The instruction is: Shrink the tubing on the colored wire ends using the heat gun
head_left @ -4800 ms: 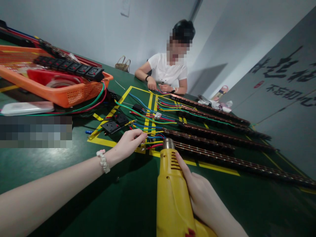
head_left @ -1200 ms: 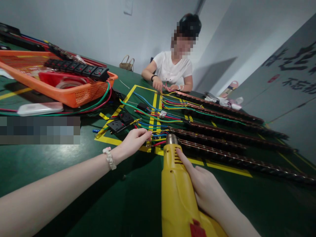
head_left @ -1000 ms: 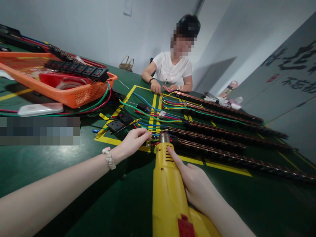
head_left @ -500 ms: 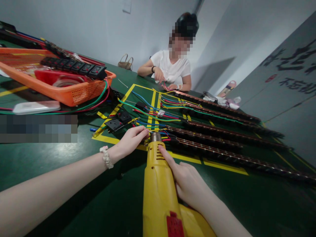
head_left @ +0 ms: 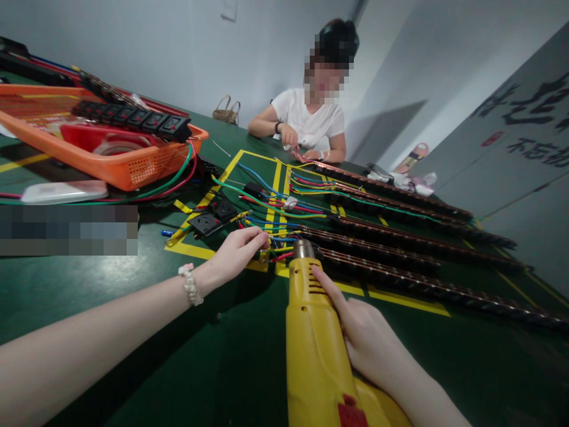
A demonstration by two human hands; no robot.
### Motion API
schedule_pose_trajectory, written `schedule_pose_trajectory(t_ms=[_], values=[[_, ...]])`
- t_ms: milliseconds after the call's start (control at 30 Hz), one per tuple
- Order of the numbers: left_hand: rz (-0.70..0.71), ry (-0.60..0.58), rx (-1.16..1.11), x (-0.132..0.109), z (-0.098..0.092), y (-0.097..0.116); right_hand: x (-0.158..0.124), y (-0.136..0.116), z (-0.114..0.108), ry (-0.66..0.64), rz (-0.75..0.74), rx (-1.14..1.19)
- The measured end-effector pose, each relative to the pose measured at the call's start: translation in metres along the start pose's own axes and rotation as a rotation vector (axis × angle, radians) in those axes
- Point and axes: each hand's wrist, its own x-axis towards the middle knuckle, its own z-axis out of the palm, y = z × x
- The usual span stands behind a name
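Observation:
My right hand is wrapped around a yellow heat gun, index finger along its vented side. The gun's metal nozzle points away from me, over coloured wires at the end of a long black strip with copper rails. To the left, my left hand has thumb and fingers pinched together at the ends of these wires. Which wire sits between the fingertips I cannot make out. Close beyond that hand lies a black socket module.
An orange basket holding a black socket strip stands at left, a white object before it. More railed strips lie to the right on the green table. Across it, a person works with a wire.
The heat gun and my right hand have shifted right, bringing the nozzle away from my left fingertips and over the wires near the strip's end. My left hand stays nearly still.

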Motion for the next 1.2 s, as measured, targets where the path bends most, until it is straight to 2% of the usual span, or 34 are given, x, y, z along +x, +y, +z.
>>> schedule_pose_trajectory(t_ms=[267, 467, 767, 1200], values=[[0.01, 0.01, 0.012, 0.0, 0.0, 0.001, -0.001, 0.002, -0.002, 0.049, -0.037, -0.037], [0.035, 0.019, 0.031, -0.001, 0.001, 0.001, 0.009, -0.006, 0.0, 0.087, -0.084, -0.103], [0.012, 0.008, -0.008, 0.001, 0.001, -0.001, 0.028, -0.021, 0.004, 0.004, -0.127, -0.068], [-0.009, -0.001, -0.018, 0.0, 0.001, 0.003, 0.022, -0.018, 0.002, -0.017, -0.088, -0.099]])
